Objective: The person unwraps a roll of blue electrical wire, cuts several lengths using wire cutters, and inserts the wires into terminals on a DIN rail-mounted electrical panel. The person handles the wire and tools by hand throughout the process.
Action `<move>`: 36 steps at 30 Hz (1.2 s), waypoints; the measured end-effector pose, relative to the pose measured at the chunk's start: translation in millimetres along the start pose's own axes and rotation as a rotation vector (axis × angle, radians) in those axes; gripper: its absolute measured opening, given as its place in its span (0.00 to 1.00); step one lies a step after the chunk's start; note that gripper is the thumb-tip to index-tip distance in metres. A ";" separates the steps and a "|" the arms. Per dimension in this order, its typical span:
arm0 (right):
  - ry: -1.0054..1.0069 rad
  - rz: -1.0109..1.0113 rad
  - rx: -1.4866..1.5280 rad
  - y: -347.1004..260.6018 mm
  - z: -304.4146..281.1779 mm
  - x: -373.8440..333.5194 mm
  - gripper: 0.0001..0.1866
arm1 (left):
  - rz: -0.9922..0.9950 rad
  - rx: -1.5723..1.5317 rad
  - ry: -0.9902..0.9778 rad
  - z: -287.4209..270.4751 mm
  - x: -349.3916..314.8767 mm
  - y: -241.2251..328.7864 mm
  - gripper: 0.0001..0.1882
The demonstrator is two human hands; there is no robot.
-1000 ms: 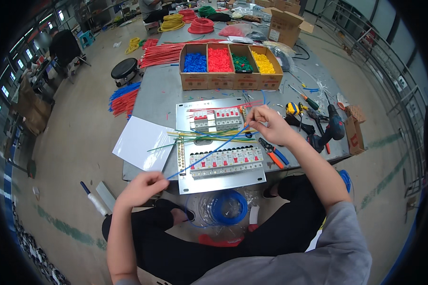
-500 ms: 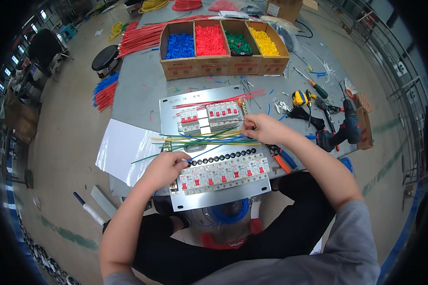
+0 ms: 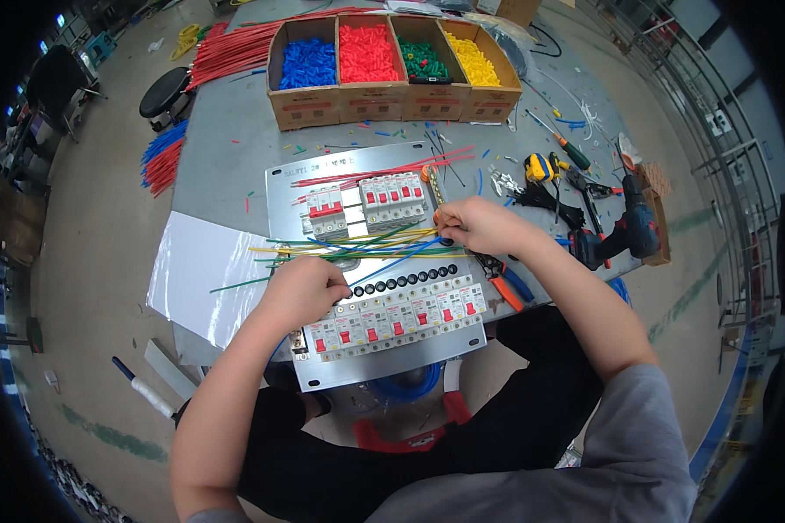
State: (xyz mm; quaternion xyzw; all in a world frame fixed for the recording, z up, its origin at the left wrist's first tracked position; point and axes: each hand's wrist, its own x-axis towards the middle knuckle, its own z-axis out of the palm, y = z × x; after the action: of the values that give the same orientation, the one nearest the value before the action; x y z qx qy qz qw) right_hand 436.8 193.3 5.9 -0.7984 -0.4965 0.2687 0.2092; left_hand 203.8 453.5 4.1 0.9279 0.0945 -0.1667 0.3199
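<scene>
A metal mounting plate point(image 3: 392, 356) lies in front of me, overhanging the table's near edge. My left hand point(image 3: 303, 292) is closed in a pinch at the left end of a row of black round terminals point(image 3: 403, 281). Between its fingertips is one end of a thin blue wire point(image 3: 384, 272). That wire slants up to my right hand point(image 3: 484, 228), whose thumb and fingers pinch its other end beside the plate's right edge. Loose yellow, green and blue wires point(image 3: 301, 251) lie across the plate between two rows of breakers, the near row point(image 3: 398, 322) and the far row point(image 3: 392, 199).
A divided cardboard box point(image 3: 372, 103) of coloured sleeves stands at the back. At right lie a cordless drill point(image 3: 630, 228), a tape measure point(image 3: 540, 167), a screwdriver point(image 3: 574, 153) and orange-and-blue-handled pliers point(image 3: 508, 289). A white sheet point(image 3: 205, 275) lies left; red wires point(image 3: 235, 50) lie far left.
The view has shifted, so the plate appears farther left. My hands have come slightly closer together, still pinching the blue wire.
</scene>
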 end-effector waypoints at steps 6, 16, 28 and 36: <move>0.093 -0.019 -0.002 10.3 4.0 -12.8 0.06 | -0.020 -0.042 -0.019 -2.1 1.5 4.2 0.09; 0.256 -0.119 -0.015 28.9 20.6 -20.0 0.06 | -0.088 -0.180 -0.046 -5.9 -18.6 -17.1 0.10; 0.219 -0.070 0.030 25.4 18.7 -16.8 0.06 | -0.193 -0.344 -0.002 2.5 -18.5 -21.8 0.09; 0.195 -0.028 0.002 16.8 15.5 -19.5 0.05 | -0.325 -0.355 0.146 12.1 -23.9 -2.5 0.12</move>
State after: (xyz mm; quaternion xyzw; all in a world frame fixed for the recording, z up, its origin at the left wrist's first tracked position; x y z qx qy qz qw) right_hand 431.3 169.6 -11.8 -0.8135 -0.4848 0.1870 0.2611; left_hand 177.9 446.2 2.6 0.8394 0.2929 -0.1292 0.4392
